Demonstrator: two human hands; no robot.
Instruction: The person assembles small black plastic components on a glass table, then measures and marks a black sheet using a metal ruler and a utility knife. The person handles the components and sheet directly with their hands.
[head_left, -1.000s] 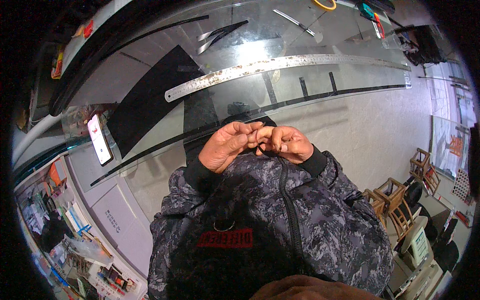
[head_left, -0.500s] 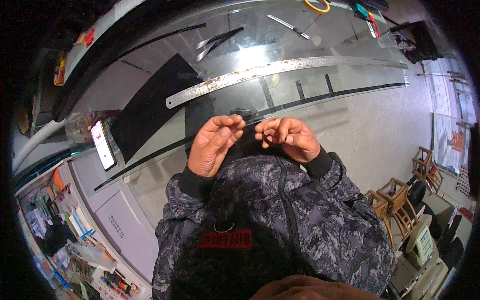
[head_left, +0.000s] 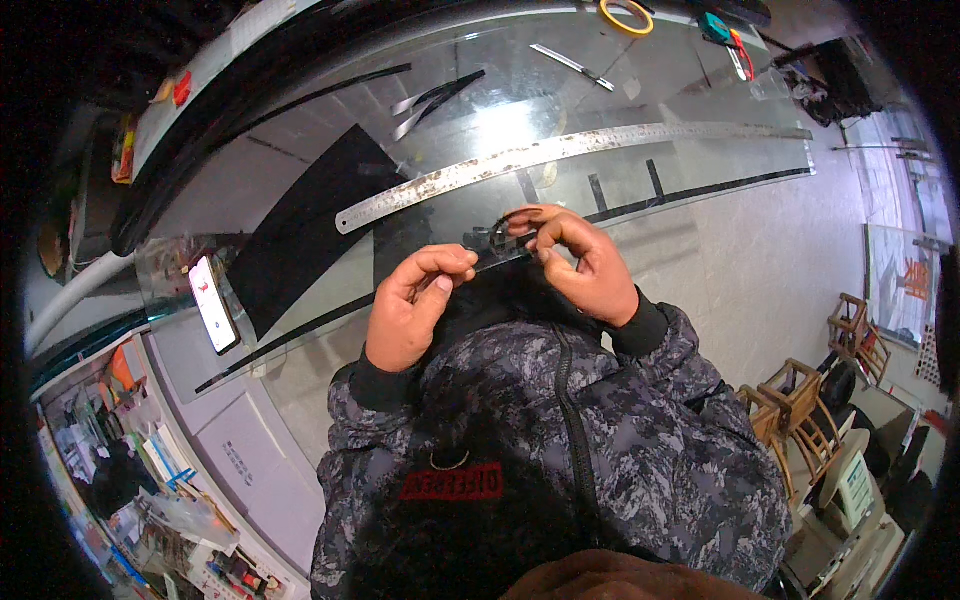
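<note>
Over the near edge of a glass sheet [head_left: 470, 100], my right hand [head_left: 592, 275] has its fingers bent and pinched, with a thin, dark curled strip [head_left: 499, 236] at the fingertips. To its left, my left hand [head_left: 408, 310] is closed, thumb against the forefinger; whatever lies between them is too small to make out. The hands are slightly apart. A long black strip [head_left: 720, 185] runs along the near glass edge, and short black strips [head_left: 654, 178] stand off from it. Just beyond my hands lies a rust-spotted steel ruler [head_left: 460, 182].
Left of the ruler is a black sheet [head_left: 315, 220], with a lit phone [head_left: 214, 305] beside it. Farther back lie narrow strips [head_left: 440, 98], a utility knife [head_left: 572, 67], a yellow tape roll [head_left: 628, 16] and a teal-and-red tool [head_left: 722, 35]. Wooden stools [head_left: 790, 400] stand at right.
My right hand has reached forward and left, its fingertips rising over the glass edge with the dark strip. My left hand has come slightly back toward me. The view has shifted slightly.
</note>
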